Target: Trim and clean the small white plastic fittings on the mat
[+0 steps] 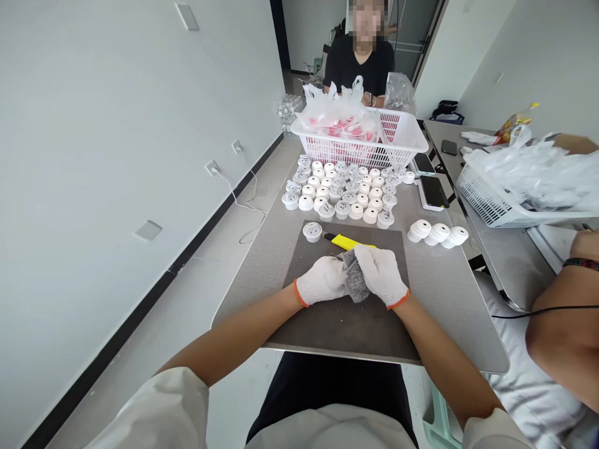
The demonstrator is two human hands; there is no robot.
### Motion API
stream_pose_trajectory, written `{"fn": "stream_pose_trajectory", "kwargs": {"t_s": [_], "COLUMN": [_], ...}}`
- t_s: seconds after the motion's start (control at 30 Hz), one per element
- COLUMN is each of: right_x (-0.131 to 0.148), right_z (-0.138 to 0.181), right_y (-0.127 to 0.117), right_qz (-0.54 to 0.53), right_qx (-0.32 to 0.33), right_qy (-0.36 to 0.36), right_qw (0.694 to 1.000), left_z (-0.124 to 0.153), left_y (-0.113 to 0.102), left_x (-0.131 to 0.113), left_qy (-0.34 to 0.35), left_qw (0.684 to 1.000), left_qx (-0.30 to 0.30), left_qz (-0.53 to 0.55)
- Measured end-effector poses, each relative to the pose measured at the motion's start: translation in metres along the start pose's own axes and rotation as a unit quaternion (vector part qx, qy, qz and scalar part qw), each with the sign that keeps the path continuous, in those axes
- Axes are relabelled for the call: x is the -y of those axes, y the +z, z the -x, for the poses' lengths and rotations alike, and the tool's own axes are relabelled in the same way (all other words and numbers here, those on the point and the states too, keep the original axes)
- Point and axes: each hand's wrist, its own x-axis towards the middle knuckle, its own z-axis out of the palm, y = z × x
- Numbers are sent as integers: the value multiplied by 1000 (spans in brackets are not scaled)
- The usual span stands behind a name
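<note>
Both my hands wear white knit gloves with orange cuffs and meet over a dark cutting mat [346, 318]. My left hand [322, 280] and my right hand [380, 273] are closed together around a grey fuzzy piece [354, 282] that looks like another glove. A yellow utility knife [345, 242] lies on the mat just beyond my hands. One white round plastic part [312, 231] sits at the mat's far left corner.
Many white round parts [344, 193] stand in rows past the mat, three more [437, 234] to the right. A white basket [360, 140] with bagged red items sits in front of a seated person [359, 62]. Phones [433, 190], another basket [505, 206] and a co-worker's arm [561, 318] are at right.
</note>
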Motion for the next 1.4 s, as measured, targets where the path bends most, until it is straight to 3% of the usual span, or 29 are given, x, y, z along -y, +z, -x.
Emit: {"fn": "stream_pose_trajectory", "kwargs": {"t_s": [0.13,0.27,0.47,0.67,0.87,0.97,1.07,1.17,1.33,1.4], "right_x": [-2,5,11,2,6,8,8,10,19,19], "right_z": [2,1,-4,0,-1,-1,-2,-4,-7,-6], "right_y": [-2,-7,-4,-1,-8,-5,3,7,2,-1], "right_qz": [43,27,-23,108,65,24,51,94,87,82], "right_qx": [-21,-36,84,11,-22,-8,21,38,29,36], "right_qy": [28,55,43,54,70,45,53,90,102,96], "right_qw": [998,997,995,993,995,999,997,991,991,991], "left_z": [-1,-1,1,-1,-5,-7,-9,-11,-10,-5], "left_y": [-16,-19,2,-12,-32,-35,-39,-44,-47,-42], "left_x": [-6,-4,6,-3,-8,-6,-6,-8,-15,-14], "left_qy": [28,42,-25,-11,-11,-107,-256,-328,-332,-309], "left_qw": [999,998,1000,999,994,967,889,828,819,848], "left_qx": [-45,-39,0,-13,-53,-109,-171,-181,-161,-130], "left_qz": [13,21,7,33,96,204,337,416,440,411]}}
